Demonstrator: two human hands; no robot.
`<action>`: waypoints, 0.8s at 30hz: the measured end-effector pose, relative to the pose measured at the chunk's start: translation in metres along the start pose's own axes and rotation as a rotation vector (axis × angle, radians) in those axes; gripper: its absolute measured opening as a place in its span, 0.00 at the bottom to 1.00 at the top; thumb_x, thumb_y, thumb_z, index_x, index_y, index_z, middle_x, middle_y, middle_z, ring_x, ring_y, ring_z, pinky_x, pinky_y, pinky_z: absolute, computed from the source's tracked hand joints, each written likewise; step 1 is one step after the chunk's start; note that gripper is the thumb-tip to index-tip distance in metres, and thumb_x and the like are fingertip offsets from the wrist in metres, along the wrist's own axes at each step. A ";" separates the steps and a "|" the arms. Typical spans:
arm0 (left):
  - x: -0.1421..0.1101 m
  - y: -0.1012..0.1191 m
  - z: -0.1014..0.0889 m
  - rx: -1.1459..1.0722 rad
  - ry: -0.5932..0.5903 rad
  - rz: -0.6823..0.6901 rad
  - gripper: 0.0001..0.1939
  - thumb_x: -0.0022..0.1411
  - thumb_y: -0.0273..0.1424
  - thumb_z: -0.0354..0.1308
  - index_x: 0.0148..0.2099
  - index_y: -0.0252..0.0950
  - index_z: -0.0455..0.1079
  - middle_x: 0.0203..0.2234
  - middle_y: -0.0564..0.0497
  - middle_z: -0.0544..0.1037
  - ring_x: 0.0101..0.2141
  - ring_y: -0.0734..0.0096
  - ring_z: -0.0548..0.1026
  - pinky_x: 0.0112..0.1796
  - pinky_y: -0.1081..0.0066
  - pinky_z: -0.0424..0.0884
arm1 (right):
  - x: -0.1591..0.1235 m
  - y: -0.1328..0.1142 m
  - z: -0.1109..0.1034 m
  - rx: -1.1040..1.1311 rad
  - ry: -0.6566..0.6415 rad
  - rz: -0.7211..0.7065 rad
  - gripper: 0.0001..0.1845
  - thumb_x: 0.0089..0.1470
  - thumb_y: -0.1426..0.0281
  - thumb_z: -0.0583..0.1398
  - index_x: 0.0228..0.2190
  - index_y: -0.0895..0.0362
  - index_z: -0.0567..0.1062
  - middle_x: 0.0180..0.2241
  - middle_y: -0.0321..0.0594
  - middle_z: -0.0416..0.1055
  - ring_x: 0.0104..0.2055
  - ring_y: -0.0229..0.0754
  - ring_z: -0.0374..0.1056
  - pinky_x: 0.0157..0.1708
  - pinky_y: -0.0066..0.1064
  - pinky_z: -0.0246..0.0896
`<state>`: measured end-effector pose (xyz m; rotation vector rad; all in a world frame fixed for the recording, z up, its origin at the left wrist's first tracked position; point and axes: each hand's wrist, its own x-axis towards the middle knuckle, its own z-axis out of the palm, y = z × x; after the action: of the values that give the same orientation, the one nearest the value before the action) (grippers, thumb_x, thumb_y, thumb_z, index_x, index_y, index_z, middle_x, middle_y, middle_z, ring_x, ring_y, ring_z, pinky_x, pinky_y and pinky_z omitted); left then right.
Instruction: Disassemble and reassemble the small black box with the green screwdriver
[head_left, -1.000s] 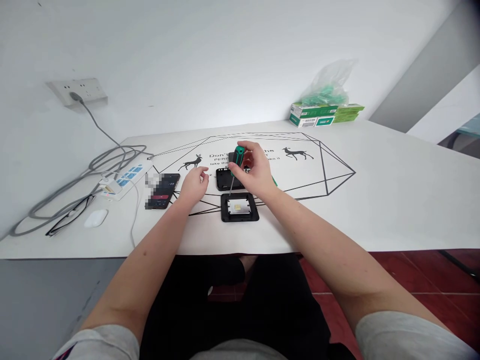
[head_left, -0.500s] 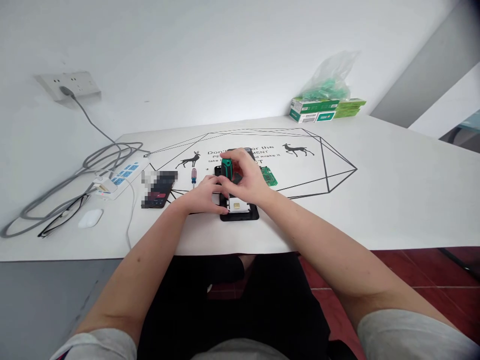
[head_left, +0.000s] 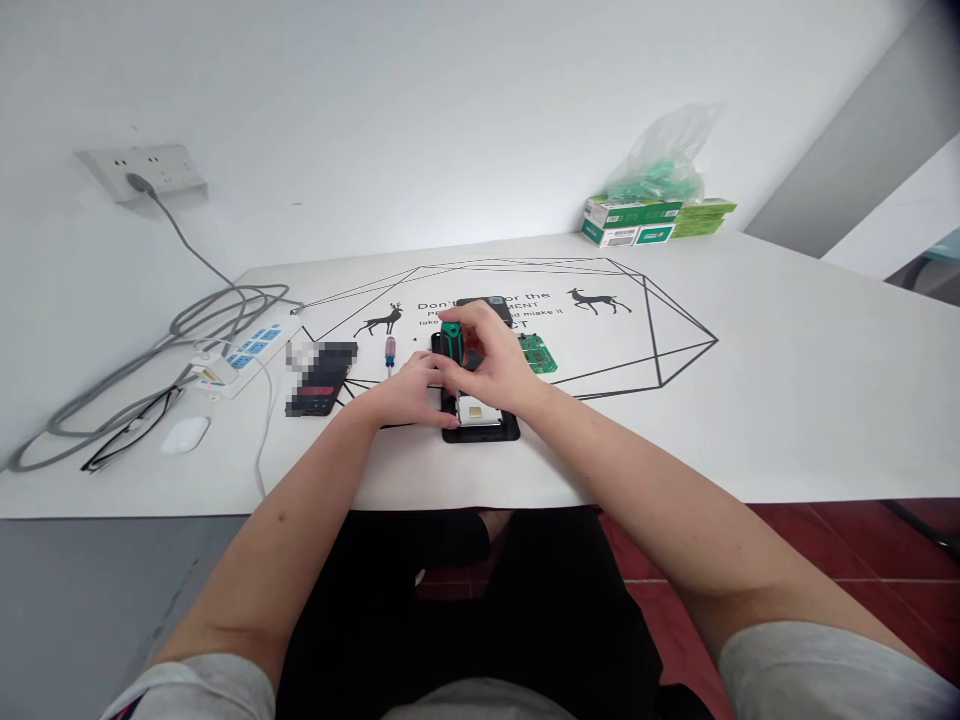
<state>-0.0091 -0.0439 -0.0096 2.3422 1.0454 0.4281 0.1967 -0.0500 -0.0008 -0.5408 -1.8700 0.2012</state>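
Note:
A black electronic device casing [head_left: 451,436] lies on the table in front of me, with a silvery-white inner part [head_left: 484,412] showing. My right hand [head_left: 491,355] is wrapped round a green-and-black screwdriver [head_left: 451,342], held upright over the casing. Its tip is hidden behind my fingers. At the casing's left edge, my left hand [head_left: 412,388] steadies it, thumb on the near-left side and fingers close to the screwdriver. A green circuit board [head_left: 538,354] lies just right of my right hand. Behind it sits another black flat part [head_left: 480,302], partly covered.
On the left are a smartphone [head_left: 319,385], a small screwdriver [head_left: 390,352], a white power strip [head_left: 251,352] with coiled grey cable, glasses [head_left: 127,435] and a white earbud case [head_left: 185,434]. Green-and-white boxes [head_left: 630,220] under a plastic bag [head_left: 660,170] stand at the back right.
Both hands keep almost the same pose on the casing and the screwdriver. The whole view has shifted very slightly.

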 end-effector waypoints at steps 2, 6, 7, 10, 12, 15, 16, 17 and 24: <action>0.000 0.000 -0.001 -0.001 0.004 -0.013 0.19 0.51 0.39 0.81 0.43 0.42 0.83 0.56 0.44 0.76 0.63 0.42 0.70 0.63 0.47 0.74 | 0.000 0.000 0.000 0.037 0.002 0.023 0.21 0.61 0.63 0.66 0.54 0.48 0.72 0.41 0.40 0.72 0.36 0.44 0.67 0.38 0.42 0.72; -0.002 0.000 -0.002 -0.002 0.003 -0.025 0.19 0.51 0.40 0.81 0.44 0.42 0.84 0.56 0.44 0.76 0.59 0.43 0.74 0.60 0.47 0.78 | 0.001 0.004 -0.003 0.252 -0.010 0.171 0.23 0.58 0.50 0.72 0.48 0.47 0.76 0.37 0.36 0.69 0.35 0.42 0.65 0.33 0.38 0.70; -0.002 0.000 -0.002 -0.008 0.000 -0.023 0.19 0.51 0.40 0.81 0.43 0.43 0.84 0.57 0.43 0.76 0.58 0.43 0.74 0.59 0.47 0.78 | 0.002 0.005 -0.004 0.331 -0.024 0.212 0.24 0.56 0.48 0.73 0.46 0.48 0.77 0.35 0.35 0.68 0.34 0.41 0.65 0.32 0.37 0.69; -0.002 0.002 -0.002 -0.040 0.006 -0.011 0.18 0.51 0.39 0.81 0.43 0.43 0.84 0.58 0.44 0.76 0.58 0.45 0.75 0.59 0.46 0.78 | 0.007 0.004 -0.010 0.561 -0.111 0.295 0.25 0.53 0.47 0.75 0.43 0.49 0.79 0.33 0.33 0.68 0.33 0.39 0.65 0.30 0.33 0.70; -0.002 0.002 -0.002 -0.047 -0.001 -0.018 0.18 0.51 0.38 0.81 0.44 0.43 0.83 0.55 0.44 0.78 0.57 0.44 0.75 0.59 0.45 0.78 | 0.011 0.000 -0.014 0.685 -0.205 0.321 0.24 0.55 0.49 0.75 0.45 0.49 0.80 0.35 0.35 0.72 0.35 0.39 0.69 0.31 0.32 0.72; -0.003 0.003 -0.002 -0.029 -0.021 -0.055 0.21 0.51 0.39 0.81 0.46 0.43 0.83 0.53 0.44 0.78 0.58 0.41 0.75 0.59 0.45 0.77 | 0.013 -0.007 -0.020 0.823 -0.340 0.358 0.21 0.62 0.50 0.70 0.48 0.50 0.80 0.43 0.39 0.79 0.39 0.40 0.75 0.33 0.33 0.76; -0.003 0.002 -0.002 -0.030 -0.023 -0.066 0.23 0.50 0.40 0.81 0.47 0.43 0.82 0.54 0.44 0.77 0.58 0.41 0.75 0.59 0.45 0.77 | 0.014 -0.009 -0.021 0.856 -0.368 0.376 0.20 0.64 0.50 0.69 0.49 0.49 0.79 0.46 0.40 0.80 0.40 0.41 0.76 0.34 0.33 0.77; -0.003 0.002 -0.002 -0.037 -0.018 -0.073 0.24 0.50 0.40 0.81 0.48 0.43 0.82 0.55 0.44 0.77 0.59 0.40 0.75 0.60 0.46 0.77 | 0.013 -0.010 -0.021 0.878 -0.386 0.395 0.20 0.65 0.50 0.68 0.50 0.49 0.79 0.48 0.41 0.80 0.42 0.42 0.77 0.35 0.34 0.78; -0.002 -0.001 -0.002 -0.034 -0.033 0.000 0.20 0.52 0.40 0.80 0.47 0.43 0.83 0.62 0.44 0.73 0.70 0.40 0.65 0.69 0.44 0.66 | 0.010 0.006 -0.019 0.677 -0.237 0.350 0.21 0.66 0.46 0.65 0.47 0.49 0.80 0.53 0.42 0.74 0.46 0.43 0.74 0.41 0.37 0.79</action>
<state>-0.0117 -0.0444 -0.0086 2.3118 1.0152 0.4030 0.2133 -0.0424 0.0123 -0.3717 -1.7720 1.1239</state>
